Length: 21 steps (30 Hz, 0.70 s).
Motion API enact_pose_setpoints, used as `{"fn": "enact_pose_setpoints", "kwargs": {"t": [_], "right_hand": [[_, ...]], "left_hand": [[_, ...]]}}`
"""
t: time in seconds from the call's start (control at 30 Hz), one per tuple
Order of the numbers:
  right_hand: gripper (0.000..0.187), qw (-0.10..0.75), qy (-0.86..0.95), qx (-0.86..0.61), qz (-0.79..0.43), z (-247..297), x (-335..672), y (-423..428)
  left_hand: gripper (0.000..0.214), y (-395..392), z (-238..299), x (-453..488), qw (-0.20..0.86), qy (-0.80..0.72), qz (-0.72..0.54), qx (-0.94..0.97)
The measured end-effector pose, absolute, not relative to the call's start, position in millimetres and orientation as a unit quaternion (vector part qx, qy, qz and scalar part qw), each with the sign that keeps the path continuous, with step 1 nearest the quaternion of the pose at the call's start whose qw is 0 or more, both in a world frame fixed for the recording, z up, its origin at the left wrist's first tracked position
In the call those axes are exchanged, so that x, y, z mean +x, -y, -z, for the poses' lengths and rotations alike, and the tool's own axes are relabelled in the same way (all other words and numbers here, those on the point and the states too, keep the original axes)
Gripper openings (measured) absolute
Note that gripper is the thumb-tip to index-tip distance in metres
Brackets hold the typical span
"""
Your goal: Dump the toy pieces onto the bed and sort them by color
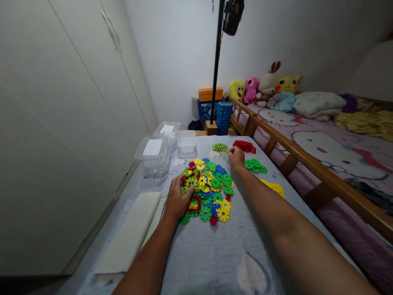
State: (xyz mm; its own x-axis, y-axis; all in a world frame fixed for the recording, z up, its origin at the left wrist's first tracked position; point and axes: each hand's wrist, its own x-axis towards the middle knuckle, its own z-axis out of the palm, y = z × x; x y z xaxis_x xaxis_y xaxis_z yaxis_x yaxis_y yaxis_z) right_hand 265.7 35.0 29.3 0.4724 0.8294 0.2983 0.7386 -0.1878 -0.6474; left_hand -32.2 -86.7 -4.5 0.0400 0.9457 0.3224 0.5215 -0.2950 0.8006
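Observation:
A mixed pile of plastic interlocking building pieces [211, 192] lies mid-table, with notched discs in green, yellow and blue among red and lime-green ones. My left hand [177, 197] rests at the pile's left side, thumb and fingers apart, touching it beside some lime-green lattice pieces [192, 182]. Farther away, my right hand [236, 157] is closed in a pinch on a lime-green piece [228, 150], mostly hidden by the fingers. It is at the right edge of a small lime-green heap [220, 147]. Near that hand lie a red heap [244, 146], green discs [255, 166] and yellow pieces [274, 187].
Clear plastic boxes with lids [152, 153] stand at the table's far left, near another clear container [186, 143]. Folded cream cloth [132, 229] lies at the left edge. A wooden bed rail [285, 151] runs along the right. A black pole [216, 61] rises behind the table.

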Motion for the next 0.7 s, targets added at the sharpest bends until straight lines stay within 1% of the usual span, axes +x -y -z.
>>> {"fn": "enact_pose_setpoints", "kwargs": {"t": [0.13,0.37,0.5,0.7], "right_hand": [[0.025,0.372,0.478,-0.795,-0.042,-12,271,-56],[0.025,0.366,0.496,-0.786,-0.040,4,266,-67],[0.025,0.357,0.512,-0.780,-0.052,4,260,-66],[0.035,0.334,0.545,-0.761,-0.109,0,258,-59]], "left_hand": [[0.049,87,3,-32,0.239,-0.541,-0.431,0.682],[0.047,87,3,-31,0.236,-0.536,-0.435,0.684],[0.047,87,4,-31,0.235,-0.540,-0.433,0.682],[0.045,87,2,-31,0.229,-0.542,-0.428,0.686]]}}
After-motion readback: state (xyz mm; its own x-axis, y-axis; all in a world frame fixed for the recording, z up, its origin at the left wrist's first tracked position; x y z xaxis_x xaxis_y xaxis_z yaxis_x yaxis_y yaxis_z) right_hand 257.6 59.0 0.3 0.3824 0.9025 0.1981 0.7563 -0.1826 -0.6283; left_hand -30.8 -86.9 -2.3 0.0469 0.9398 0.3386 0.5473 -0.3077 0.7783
